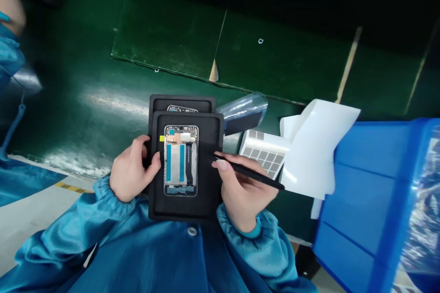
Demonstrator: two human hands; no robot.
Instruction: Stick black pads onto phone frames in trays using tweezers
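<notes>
An opened smartphone point(177, 161), its circuit board and blue strips showing, lies in a black foam tray point(209, 192) in front of me. Behind and partly beneath this tray is a second black tray point(153, 105), where only the top of another phone point(182, 109) shows. My left hand point(132, 169) is closed on the left edge of the trays, fingers curled at the side and thumb on the front rim. In my right hand point(245, 187) is a pair of black tweezers point(254, 174), its tips pointing left over the front tray, apart from the phone.
To the right lie a sheet of grey square stickers point(266, 153), curled white paper point(311, 146) and clear film point(245, 112). A blue bin point(364, 192) stands far right. Another person's arm point(10, 50) is at the left edge. The green work surface point(85, 55) has a raised board point(172, 32) behind.
</notes>
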